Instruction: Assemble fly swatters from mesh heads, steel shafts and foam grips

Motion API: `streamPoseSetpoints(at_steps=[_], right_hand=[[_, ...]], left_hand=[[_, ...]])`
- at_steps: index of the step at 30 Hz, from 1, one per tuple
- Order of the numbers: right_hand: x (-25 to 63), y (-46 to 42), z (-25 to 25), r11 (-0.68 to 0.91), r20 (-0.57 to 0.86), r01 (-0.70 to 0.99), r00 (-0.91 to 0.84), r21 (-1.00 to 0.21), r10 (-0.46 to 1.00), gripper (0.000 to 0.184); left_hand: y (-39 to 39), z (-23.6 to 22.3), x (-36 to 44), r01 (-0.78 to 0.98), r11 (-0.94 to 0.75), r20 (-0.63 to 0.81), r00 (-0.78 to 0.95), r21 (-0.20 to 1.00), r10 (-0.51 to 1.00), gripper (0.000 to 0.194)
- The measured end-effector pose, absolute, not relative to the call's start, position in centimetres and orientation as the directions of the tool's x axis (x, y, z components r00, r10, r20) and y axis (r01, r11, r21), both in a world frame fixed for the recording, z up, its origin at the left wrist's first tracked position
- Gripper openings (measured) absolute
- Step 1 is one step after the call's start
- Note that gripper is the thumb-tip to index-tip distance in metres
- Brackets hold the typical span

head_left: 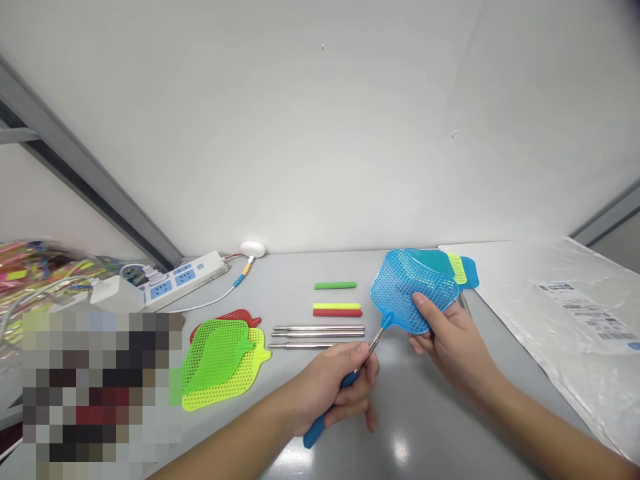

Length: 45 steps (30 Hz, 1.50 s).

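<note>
My left hand (345,390) is closed round the metal rod and blue grip of a fly swatter. The swatter's blue mesh head (400,283) joins the rod's tip, and my right hand (450,333) pinches that head at its lower right edge. Left of my hands lie several silver metal rods (320,328) side by side. Beyond them are a green handle (335,285), a yellow handle (336,306) and a red handle (337,313). Loose swatter heads overlap at the left: green (215,353), yellow (245,380) and red (243,315).
More swatter pieces, one with a yellow-green patch (455,268), lie behind my right hand. A white plastic package (540,333) covers the right side. At the left are a power strip (185,277), a white round device (253,249) and colourful bagged items (45,273). A pixelated patch hides the lower left.
</note>
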State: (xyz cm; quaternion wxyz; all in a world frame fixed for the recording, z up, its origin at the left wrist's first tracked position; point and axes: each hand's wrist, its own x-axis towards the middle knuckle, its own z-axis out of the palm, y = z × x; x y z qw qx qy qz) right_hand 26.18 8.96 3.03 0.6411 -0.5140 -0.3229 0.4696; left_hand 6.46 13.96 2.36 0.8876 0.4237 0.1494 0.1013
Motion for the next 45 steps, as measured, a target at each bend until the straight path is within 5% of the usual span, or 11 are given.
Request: streamPoseSetpoints(at_steps=[8,13,18,24,31,40,45], right_hand=[[26.1,8.3,3.5,-0.005,-0.093,-0.260,0.327,-0.966,0.941,0.039],[25.5,7.7,3.7,0.009,-0.066,-0.199,0.368,-0.980,0.928,0.046],[25.1,7.6,3.9,0.020,-0.048,-0.187,0.356,-0.982,0.933,0.046],[25.5,7.8,4.1,-0.025,-0.086,-0.252,0.235,-0.967,0.968,0.034],[25.0,6.8,4.4,-0.132,-0.126,0.117,0.061,-0.984,0.990,0.031],[23.2,6.3,3.8,-0.175,-0.183,0.099,-0.080,-0.980,0.980,0.048],[23.3,5.9,5.0,-0.102,-0.103,0.018,-0.105,-0.995,0.989,0.031]], left_hand=[[13.7,2.9,6.3,0.058,0.508,-0.250,0.914,0.859,0.319,0.039],[13.5,4.7,5.8,0.273,0.241,-0.357,0.812,0.931,0.462,0.044],[13.1,5.7,5.5,0.406,-0.134,-0.236,0.735,0.904,0.636,0.044],[12.7,5.3,5.4,0.368,0.003,-0.306,0.767,0.930,0.564,0.044],[11.9,4.7,5.5,0.260,0.017,-0.227,0.811,0.966,0.540,0.034],[11.9,4.2,6.1,0.128,0.263,-0.240,0.857,0.956,0.456,0.034],[12.5,5.0,5.8,0.080,0.469,-0.224,0.940,0.879,0.258,0.030]])
